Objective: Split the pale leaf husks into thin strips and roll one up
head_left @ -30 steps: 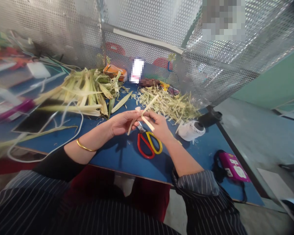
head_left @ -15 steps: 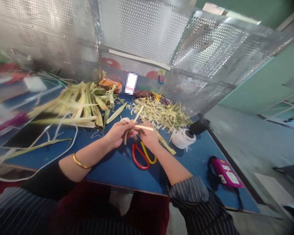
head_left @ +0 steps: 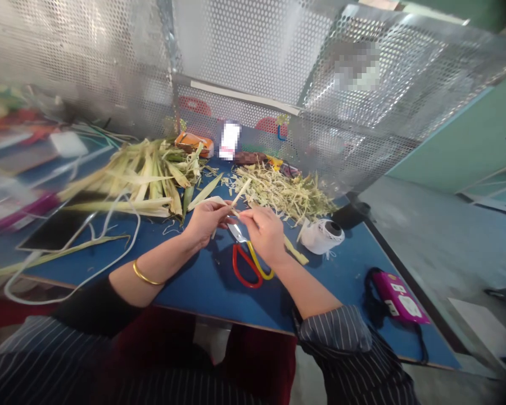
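Note:
My left hand [head_left: 206,223] and my right hand [head_left: 265,233] meet above the blue table [head_left: 202,281], both pinched on a pale folded leaf strip [head_left: 238,197] whose end sticks up and away between them. Red and yellow handled scissors [head_left: 248,260] lie on the table just under my hands. A short pale leaf piece [head_left: 296,252] rests beside my right hand. A gold bangle [head_left: 145,275] sits on my left wrist.
A pile of long pale green leaves [head_left: 139,177] lies at the back left, a heap of leaf trimmings [head_left: 284,192] at the back right. A white thread spool [head_left: 320,236] stands right of my hands. A pink device [head_left: 398,296] lies near the right edge. A perforated metal screen [head_left: 278,73] walls the back.
My hands stayed together on the strip. The loose end held crosswise by my right hand is no longer visible, and my right hand has closed over the strip.

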Action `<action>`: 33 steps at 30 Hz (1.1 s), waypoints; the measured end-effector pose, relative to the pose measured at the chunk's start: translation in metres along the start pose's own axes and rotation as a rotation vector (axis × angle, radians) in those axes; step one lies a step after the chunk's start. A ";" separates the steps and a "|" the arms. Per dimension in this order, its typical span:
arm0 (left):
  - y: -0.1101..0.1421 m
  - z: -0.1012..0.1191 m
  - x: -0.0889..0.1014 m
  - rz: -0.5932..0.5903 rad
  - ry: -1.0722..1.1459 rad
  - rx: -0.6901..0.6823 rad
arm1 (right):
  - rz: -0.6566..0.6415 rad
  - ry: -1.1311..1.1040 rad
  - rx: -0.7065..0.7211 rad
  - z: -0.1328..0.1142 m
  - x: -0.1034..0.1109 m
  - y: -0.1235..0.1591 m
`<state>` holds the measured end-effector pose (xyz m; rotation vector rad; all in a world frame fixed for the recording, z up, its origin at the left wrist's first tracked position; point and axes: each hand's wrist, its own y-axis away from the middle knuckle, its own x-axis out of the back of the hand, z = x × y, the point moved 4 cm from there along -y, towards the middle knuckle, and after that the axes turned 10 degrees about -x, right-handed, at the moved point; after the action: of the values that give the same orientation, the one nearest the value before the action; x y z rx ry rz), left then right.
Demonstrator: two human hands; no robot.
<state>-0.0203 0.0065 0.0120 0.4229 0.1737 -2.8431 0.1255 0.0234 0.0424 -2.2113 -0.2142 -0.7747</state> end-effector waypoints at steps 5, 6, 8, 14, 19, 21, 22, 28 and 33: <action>-0.004 -0.008 0.004 0.012 0.014 0.071 | -0.228 -0.106 -0.039 -0.007 -0.001 -0.002; -0.003 -0.008 0.004 0.014 0.031 0.106 | -0.250 -0.221 -0.178 0.000 0.002 -0.005; -0.002 -0.007 0.002 -0.029 0.063 0.160 | -0.247 -0.504 -0.505 0.020 0.004 -0.009; 0.005 -0.006 -0.004 -0.206 -0.021 0.233 | -0.324 -0.828 -0.835 0.045 -0.008 -0.009; 0.011 -0.003 -0.008 -0.302 -0.246 0.148 | -0.179 -0.705 -0.757 0.039 -0.013 -0.005; 0.012 -0.004 -0.010 -0.369 -0.285 0.162 | -0.138 -0.670 -0.755 0.040 -0.014 -0.003; 0.012 -0.005 -0.010 -0.403 -0.297 0.178 | -0.131 -0.661 -0.754 0.040 -0.015 -0.003; 0.013 -0.003 -0.009 -0.399 -0.233 0.173 | -0.137 -0.659 -0.742 0.039 -0.014 -0.004; 0.016 -0.003 -0.012 -0.455 -0.294 0.177 | -0.161 -0.629 -0.746 0.039 -0.017 -0.002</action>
<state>-0.0038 -0.0050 0.0113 -0.0146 -0.0474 -3.3379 0.1293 0.0545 0.0131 -3.1420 -0.4726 -0.2084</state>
